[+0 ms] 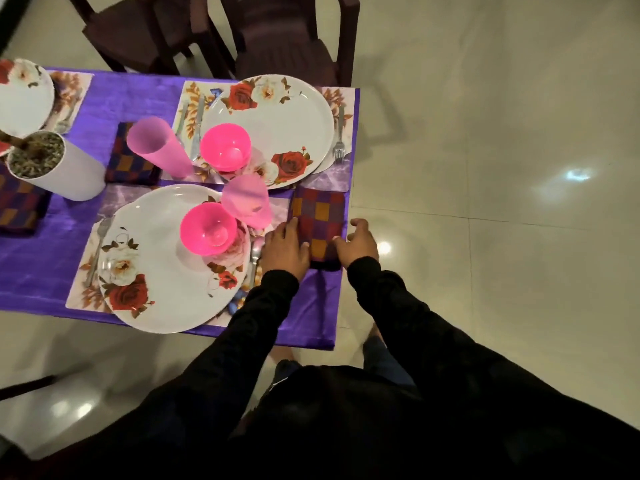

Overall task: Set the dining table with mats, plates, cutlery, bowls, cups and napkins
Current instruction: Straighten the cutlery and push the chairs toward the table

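While we stand at the table's near corner, our left hand (285, 249) rests flat, fingers straight, on the left edge of the folded checked cloth napkin in purple, maroon and orange (320, 223). Our right hand (360, 242) touches its near right corner, fingers loosely spread, clasping nothing. Napkin lies on the purple satin tablecloth (41, 265), just right of the near white rose-print plate (166, 271) and the steel spoon (254, 258). Its long axis runs away from us, between both hands; its right edge sits close to the table edge. Left hand has the fuller contact. Next move, we judge: nudge it square.
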